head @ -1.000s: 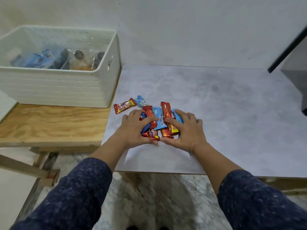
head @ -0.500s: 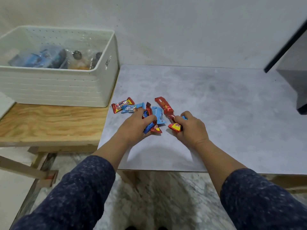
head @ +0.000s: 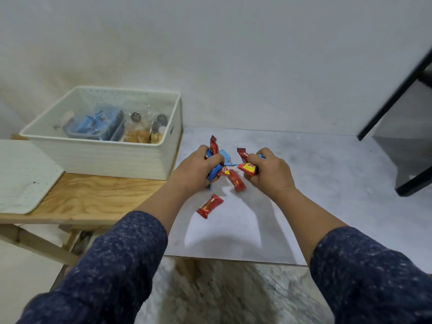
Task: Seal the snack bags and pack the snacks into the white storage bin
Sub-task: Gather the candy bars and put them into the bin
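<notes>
We have the wrapped snacks gathered at the middle of the frame, a loose mix of red and blue packets split between our two hands: our left hand [head: 198, 168] is curled around a blue packet [head: 215, 171] and a red one standing up above the knuckles [head: 214, 145], and our right hand [head: 268, 169] is closed on a red-and-yellow packet [head: 248, 168] with another red end poking up beside it. Two red packets are not in either grasp: one [head: 236, 180] lies between our hands and appears to rest on the grey surface [head: 327, 183], and a second red packet [head: 209, 206] lies alone lower in the frame, nearer to us. We judge these as very light, with slick, crinkly film, so a bundle will tend to shed pieces; pinching each one across its middle or by the crimped end looks safer than squeezing a fistful, and the contents may crush if we clench. The white storage bin [head: 105, 157] sits at the left of the frame on a wooden bench [head: 98, 197], just beside the grey surface, and already holds clear bags and blue packs. A white perforated lid or mat [head: 21, 176] lies at the far left.
</notes>
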A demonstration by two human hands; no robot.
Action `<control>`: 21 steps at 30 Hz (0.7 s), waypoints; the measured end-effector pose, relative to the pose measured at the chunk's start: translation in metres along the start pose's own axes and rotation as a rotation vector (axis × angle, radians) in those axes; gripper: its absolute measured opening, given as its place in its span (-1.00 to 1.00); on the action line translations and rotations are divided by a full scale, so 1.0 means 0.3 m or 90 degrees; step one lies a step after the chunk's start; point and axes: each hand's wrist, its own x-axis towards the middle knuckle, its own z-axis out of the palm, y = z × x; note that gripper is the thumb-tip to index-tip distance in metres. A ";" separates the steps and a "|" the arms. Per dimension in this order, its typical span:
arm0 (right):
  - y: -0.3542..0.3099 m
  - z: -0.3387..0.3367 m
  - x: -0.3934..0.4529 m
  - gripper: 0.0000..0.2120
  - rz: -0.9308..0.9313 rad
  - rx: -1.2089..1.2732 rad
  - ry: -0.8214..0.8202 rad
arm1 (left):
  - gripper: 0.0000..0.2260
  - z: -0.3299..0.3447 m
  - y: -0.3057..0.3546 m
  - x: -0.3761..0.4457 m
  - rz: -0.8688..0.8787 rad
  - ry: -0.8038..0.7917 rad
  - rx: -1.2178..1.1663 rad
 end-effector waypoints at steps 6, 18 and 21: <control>-0.221 -0.067 0.255 -0.76 -0.052 0.005 0.018 | -0.70 -0.292 -0.197 0.014 -0.057 0.055 0.028; -0.743 0.299 0.624 -0.69 -0.069 0.044 -0.150 | -0.69 -0.387 -0.883 0.019 -0.188 -0.077 0.024; -0.795 0.391 0.663 -0.65 -0.052 0.033 -0.188 | -0.69 -0.349 -0.987 0.033 -0.180 -0.123 -0.002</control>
